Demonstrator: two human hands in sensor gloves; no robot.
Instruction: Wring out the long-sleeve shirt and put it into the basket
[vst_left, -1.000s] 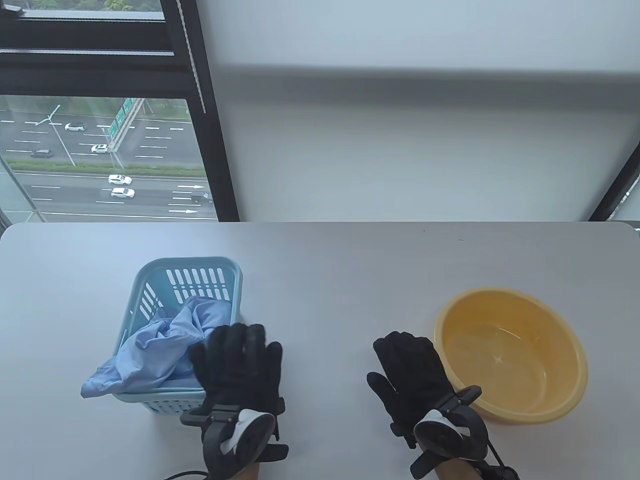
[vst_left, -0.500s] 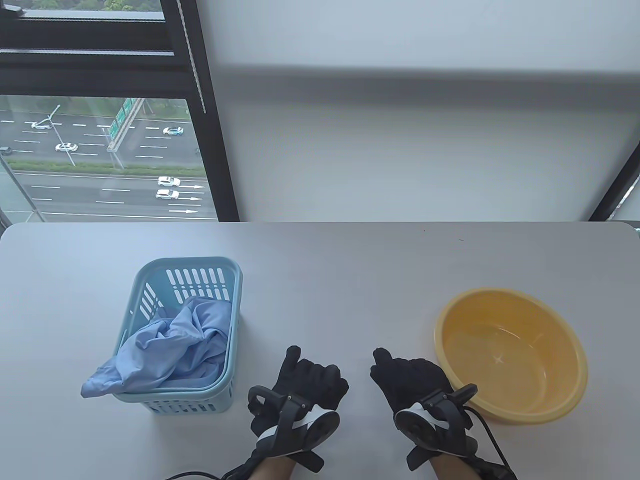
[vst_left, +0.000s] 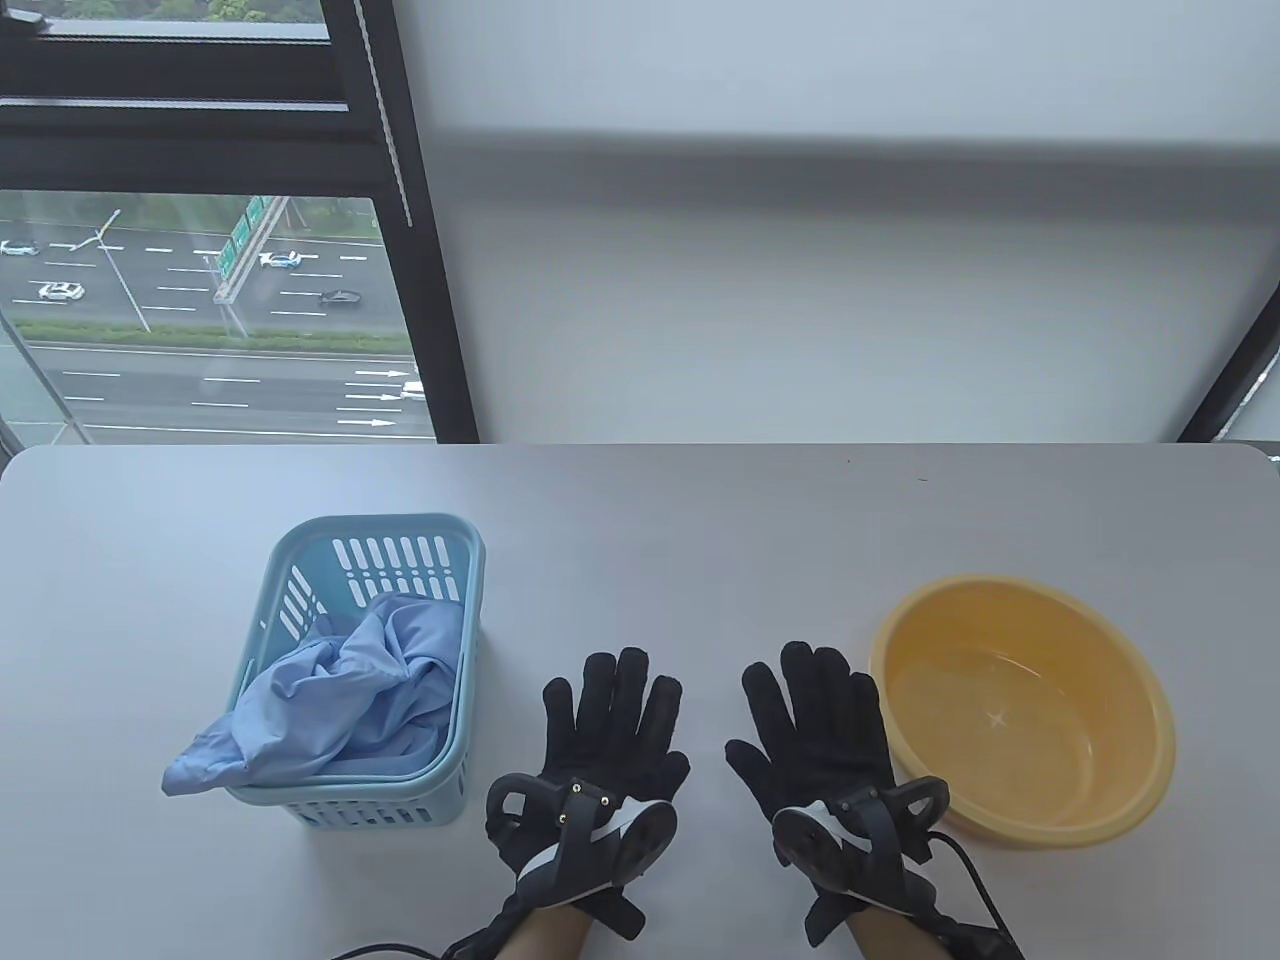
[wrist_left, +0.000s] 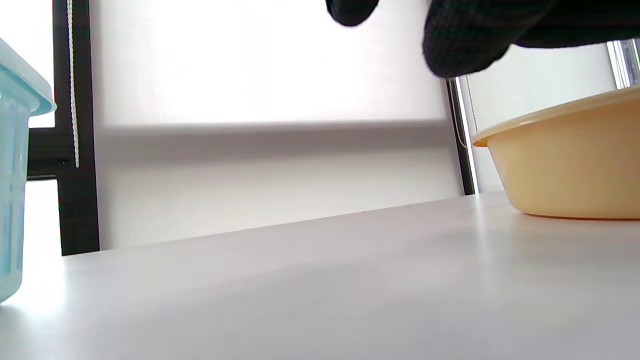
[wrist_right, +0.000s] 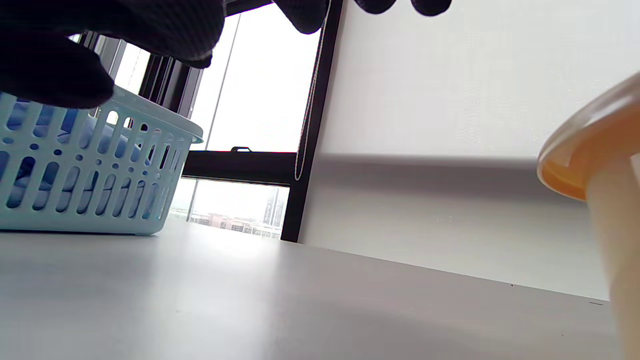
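My wrists run off the bottom edge of the table view, and the trackers cover the backs of my left hand (vst_left: 610, 740) and right hand (vst_left: 820, 745). Left of my fingers, the basket (vst_left: 300, 800) wall hides the lower folds of the shirt (vst_left: 330, 690). In the left wrist view the basin (wrist_left: 570, 165) is cut off at the right edge, the basket at the left. Whether my palms touch the table (vst_left: 700, 530) I cannot tell.

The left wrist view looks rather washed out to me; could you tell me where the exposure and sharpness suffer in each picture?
Left wrist view: the wall is blown out white, the basket edge pale, the fingers blurred. Right wrist view: the window glares, the basin is soft. Table view: evenly lit, sharp, a small glint in the basin.
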